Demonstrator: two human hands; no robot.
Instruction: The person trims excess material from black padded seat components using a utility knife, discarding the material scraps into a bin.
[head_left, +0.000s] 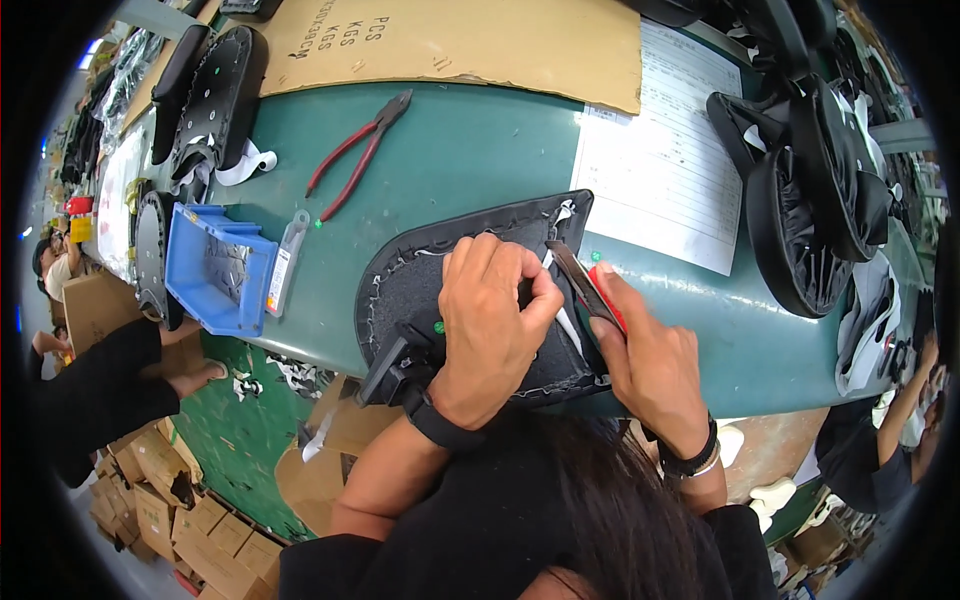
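A black padded panel [400,285] lies underside up on the green table at the front edge, its cover folded over the rim and stapled around. My left hand [490,320] rests on it, fingers curled and thumb pinched against the forefinger; what the pinch holds is hidden. A narrow white strip [568,325] shows beside that hand on the panel. In my right hand [645,360] is a red-handled metal tool [573,268], its dark jaw end pointing up and left, close to the left fingertips. My fingers cover much of its handle.
Red-handled pliers [365,155] lie on the table [480,150] behind the panel. A blue bin [215,270] of small metal pieces stands left, beside a clear slim packet [288,262]. Cardboard [450,45], a printed sheet [660,150] and stacked black pads [800,220] lie beyond. Other people are at both sides.
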